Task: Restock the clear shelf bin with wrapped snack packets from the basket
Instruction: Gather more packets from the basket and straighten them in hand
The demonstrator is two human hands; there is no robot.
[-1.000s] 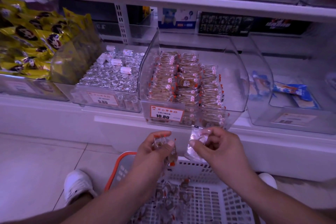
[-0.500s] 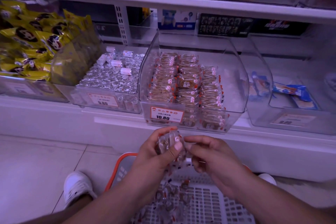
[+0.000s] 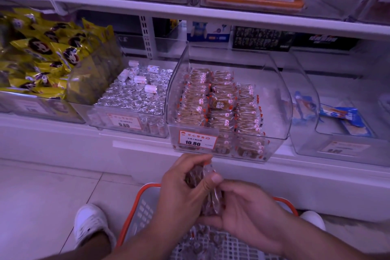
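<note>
Both hands hold a bunch of snack packets (image 3: pixel 205 188) standing up tall (long side up and down), above the basket (image 3: pixel 135 213). The left hand (image 3: pixel 183 188) squeezes them; the right hand (image 3: pixel 244 215) cups them below. The clear bin (image 3: pixel 274 99) sits behind on the white shelf (image 3: pixel 63 133).

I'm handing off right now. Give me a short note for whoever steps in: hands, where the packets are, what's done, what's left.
Left hand: closed around a bunch of wrapped snack packets.
Right hand: cupped against the same bunch from the other side, over the basket.
Clear shelf bin, tagged 10.80: three neat rows already in, with room on its right side.
More packets lie loose in the basket.
Left to do: lift this bunch into the bin, then bring up the rest.
</note>
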